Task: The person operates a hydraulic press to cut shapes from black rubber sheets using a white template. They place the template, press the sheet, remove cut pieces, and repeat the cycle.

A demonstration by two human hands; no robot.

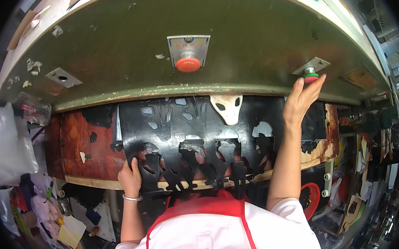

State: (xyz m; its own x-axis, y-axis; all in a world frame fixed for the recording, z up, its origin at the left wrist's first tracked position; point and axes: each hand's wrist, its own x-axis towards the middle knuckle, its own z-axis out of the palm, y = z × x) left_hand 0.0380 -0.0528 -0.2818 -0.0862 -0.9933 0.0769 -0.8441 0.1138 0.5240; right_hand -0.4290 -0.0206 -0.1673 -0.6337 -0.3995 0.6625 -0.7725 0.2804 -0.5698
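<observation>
A black flexible sheet [176, 122] with cut-out shapes lies across the reddish-brown work board [86, 139] in front of me. Its near edge is cut into ragged strips. My left hand [130, 179] grips the sheet's left edge near the front. On top of the sheet, by the machine's lower edge, rests a cream tapered piece [229, 117] with two dark openings. My right hand [303, 99] is raised to the green and red push button [311, 78] on the machine's front. Its fingers are stretched out around the button, and whether it is pressed down I cannot tell.
The green machine front [130, 49] spans the far side, with a red mushroom button [188, 64] at its middle. Plastic bags [8, 147] and scraps crowd the left. A red round container [311, 199] stands low at the right. Cluttered shelving [359, 184] lies beyond.
</observation>
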